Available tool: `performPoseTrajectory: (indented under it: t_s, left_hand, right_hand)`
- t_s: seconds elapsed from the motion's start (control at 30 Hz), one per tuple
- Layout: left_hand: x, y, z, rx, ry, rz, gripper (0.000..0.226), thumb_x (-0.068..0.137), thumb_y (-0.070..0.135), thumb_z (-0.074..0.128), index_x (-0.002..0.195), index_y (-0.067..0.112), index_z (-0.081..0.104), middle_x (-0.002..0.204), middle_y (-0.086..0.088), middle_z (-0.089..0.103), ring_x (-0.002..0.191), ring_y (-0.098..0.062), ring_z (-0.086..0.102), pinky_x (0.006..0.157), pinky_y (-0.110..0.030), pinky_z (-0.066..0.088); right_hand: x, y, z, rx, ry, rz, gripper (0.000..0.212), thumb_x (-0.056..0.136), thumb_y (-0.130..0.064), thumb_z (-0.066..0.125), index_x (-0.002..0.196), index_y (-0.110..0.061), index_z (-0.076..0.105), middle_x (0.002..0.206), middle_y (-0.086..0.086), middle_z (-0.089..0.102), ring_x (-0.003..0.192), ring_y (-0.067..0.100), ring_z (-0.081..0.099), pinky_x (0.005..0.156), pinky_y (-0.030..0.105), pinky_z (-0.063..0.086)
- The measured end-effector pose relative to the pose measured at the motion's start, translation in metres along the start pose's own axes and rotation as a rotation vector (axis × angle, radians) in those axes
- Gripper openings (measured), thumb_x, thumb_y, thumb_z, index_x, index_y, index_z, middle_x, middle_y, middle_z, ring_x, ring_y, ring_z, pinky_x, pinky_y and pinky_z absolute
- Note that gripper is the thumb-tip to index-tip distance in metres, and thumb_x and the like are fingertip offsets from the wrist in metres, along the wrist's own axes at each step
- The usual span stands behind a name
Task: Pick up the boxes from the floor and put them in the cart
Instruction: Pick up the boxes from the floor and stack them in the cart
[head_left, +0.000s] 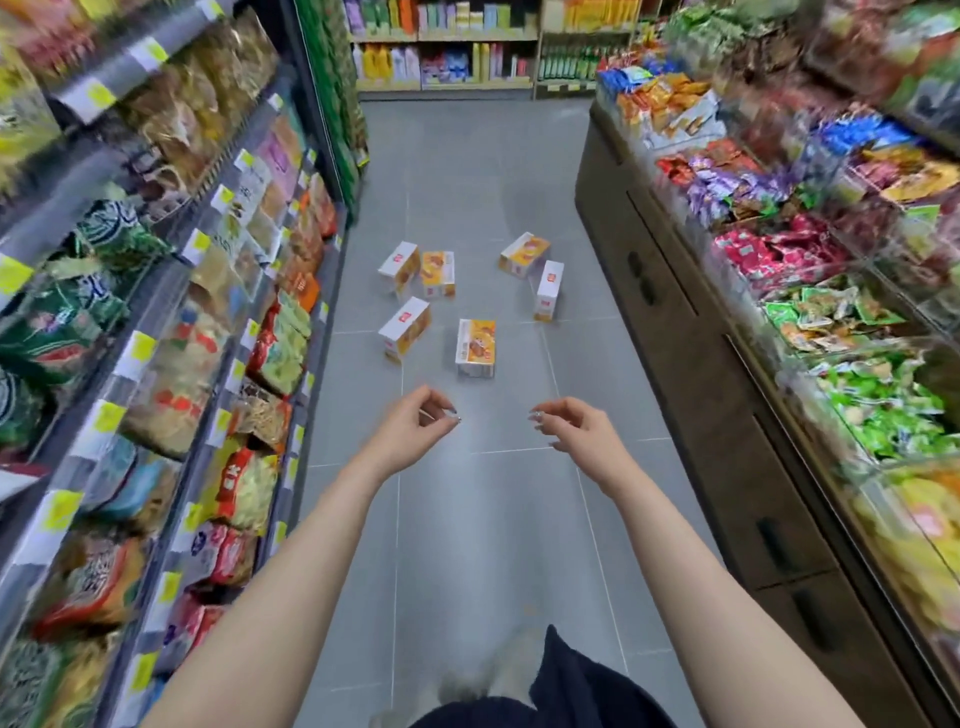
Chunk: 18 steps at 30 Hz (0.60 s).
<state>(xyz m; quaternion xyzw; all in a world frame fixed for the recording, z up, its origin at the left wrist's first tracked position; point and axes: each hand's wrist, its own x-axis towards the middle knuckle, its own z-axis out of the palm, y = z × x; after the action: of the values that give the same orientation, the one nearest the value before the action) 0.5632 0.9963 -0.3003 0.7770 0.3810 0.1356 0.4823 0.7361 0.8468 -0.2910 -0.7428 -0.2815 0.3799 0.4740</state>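
Six orange-and-white cardboard boxes (475, 347) lie scattered on grey tile floor (467, 156). My left hand (413, 422) and right hand (574, 422) hover short of nearest box, loosely curled, empty. Step: approach; next, stoop and grasp. Cart unseen.

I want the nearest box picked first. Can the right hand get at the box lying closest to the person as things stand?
Probably yes. The right hand is empty and half open, and only bare floor shows between it and the nearest box. It still has to reach forward and down.
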Motion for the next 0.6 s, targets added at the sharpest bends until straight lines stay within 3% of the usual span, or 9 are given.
performPoseTrajectory:
  t_s: [0.2,0.4,0.6]
  left_hand:
    - [0.115,-0.011,-0.009,0.015,-0.002,-0.051,0.02,0.086,0.013,0.065,0.079,0.028,0.053,0.077,0.005,0.059,0.068,-0.01,0.055,0.057,-0.008,0.041]
    - [0.227,-0.011,-0.037,-0.006,0.088,-0.156,0.017,0.086,0.016,0.065,0.081,0.028,0.054,0.078,0.005,0.057,0.067,-0.007,0.052,0.06,-0.016,0.04]
    - [0.305,-0.032,-0.068,0.008,0.152,-0.225,0.013,0.086,0.013,0.065,0.086,0.02,0.055,0.076,0.005,0.057,0.066,-0.008,0.053,0.062,-0.015,0.041]
  right_hand:
    - [0.118,-0.013,-0.016,-0.048,-0.036,0.027,0.009,0.093,-0.01,0.055,0.095,-0.017,0.062,0.102,0.009,0.067,0.091,0.017,0.059,0.071,0.02,0.046]
    - [0.263,-0.045,-0.032,-0.21,-0.153,0.037,0.007,0.09,-0.02,0.06,0.088,-0.025,0.063,0.102,0.009,0.069,0.096,0.028,0.063,0.084,0.035,0.049]
    - [0.377,-0.078,-0.015,-0.267,-0.265,0.035,0.007,0.091,-0.017,0.059,0.096,-0.018,0.063,0.098,0.006,0.064,0.089,0.018,0.058,0.083,0.032,0.047]
